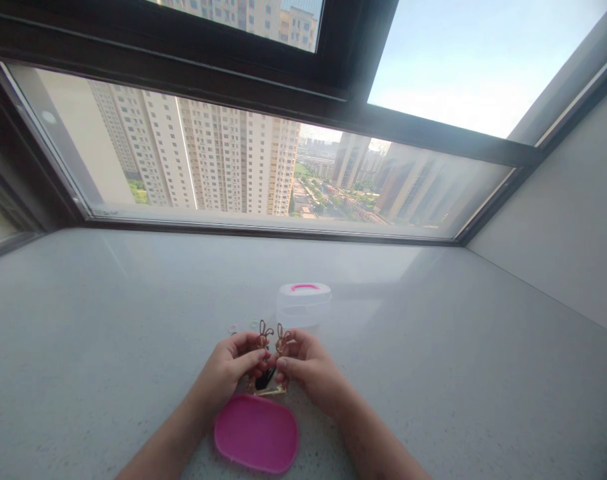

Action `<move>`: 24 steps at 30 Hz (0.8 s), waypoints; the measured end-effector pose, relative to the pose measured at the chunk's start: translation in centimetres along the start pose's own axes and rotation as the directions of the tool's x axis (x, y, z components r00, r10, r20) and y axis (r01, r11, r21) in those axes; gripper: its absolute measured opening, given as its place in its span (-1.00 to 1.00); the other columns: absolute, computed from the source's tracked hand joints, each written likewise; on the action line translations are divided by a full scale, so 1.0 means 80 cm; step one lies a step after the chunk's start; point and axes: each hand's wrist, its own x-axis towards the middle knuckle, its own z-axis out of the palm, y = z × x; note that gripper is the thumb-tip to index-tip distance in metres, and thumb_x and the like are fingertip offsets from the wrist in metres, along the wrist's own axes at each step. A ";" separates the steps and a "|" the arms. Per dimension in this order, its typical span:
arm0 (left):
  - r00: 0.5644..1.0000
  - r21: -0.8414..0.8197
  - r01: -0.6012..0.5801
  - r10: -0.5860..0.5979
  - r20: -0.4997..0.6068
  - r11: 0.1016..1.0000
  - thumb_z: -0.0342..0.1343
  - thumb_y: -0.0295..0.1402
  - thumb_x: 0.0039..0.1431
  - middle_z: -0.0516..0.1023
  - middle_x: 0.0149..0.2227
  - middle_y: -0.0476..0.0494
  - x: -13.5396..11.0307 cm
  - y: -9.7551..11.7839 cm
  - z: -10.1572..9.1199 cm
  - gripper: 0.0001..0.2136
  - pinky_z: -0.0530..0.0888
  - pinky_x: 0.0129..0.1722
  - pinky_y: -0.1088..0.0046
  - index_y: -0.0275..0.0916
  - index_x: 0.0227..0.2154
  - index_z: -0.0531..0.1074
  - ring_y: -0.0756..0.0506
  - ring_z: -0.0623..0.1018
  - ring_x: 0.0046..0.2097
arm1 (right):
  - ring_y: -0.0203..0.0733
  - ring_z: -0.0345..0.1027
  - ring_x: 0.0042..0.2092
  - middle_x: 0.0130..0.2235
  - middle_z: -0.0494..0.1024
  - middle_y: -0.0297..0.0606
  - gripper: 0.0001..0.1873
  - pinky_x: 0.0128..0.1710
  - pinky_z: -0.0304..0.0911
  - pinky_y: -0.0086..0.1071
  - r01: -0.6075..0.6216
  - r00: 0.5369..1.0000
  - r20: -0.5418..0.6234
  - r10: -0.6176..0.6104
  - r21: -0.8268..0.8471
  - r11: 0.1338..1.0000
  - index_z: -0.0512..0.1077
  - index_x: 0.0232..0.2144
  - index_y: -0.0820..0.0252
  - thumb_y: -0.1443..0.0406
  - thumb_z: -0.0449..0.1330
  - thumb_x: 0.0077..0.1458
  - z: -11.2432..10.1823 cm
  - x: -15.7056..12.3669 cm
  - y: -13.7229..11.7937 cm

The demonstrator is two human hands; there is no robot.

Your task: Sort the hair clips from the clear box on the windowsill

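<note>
My left hand (233, 367) and my right hand (306, 363) are closed together just above a grey stone sill (108, 347). Each pinches a small gold hair clip with rabbit ears: one clip (264, 331) sticks up from the left fingers, the other clip (282, 338) from the right. Something dark and a gold piece (269, 389) lie under the hands; I cannot make them out. A pink oval lid (256, 433) lies flat just in front of my wrists. A clear plastic box with a pink handle (303, 304) stands right behind the hands.
Two small clear round bits (232, 327) lie on the sill left of the box. A wide window with a dark frame (263, 230) runs along the back, showing tall buildings. A pale wall (558, 227) closes the right side.
</note>
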 end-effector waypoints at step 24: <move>1.000 0.010 -0.028 0.028 -0.012 1.000 0.23 -0.30 -0.06 0.50 -0.56 -0.02 0.001 0.000 0.001 -0.74 0.36 -0.52 0.54 -0.32 -0.31 0.41 0.02 0.44 -0.55 | -0.35 0.37 -0.56 -0.43 0.53 -0.25 -0.64 -0.60 0.23 -0.53 -0.009 1.000 -0.026 0.008 -0.038 0.999 0.34 -0.34 0.29 0.31 0.36 -0.21 -0.002 0.001 0.000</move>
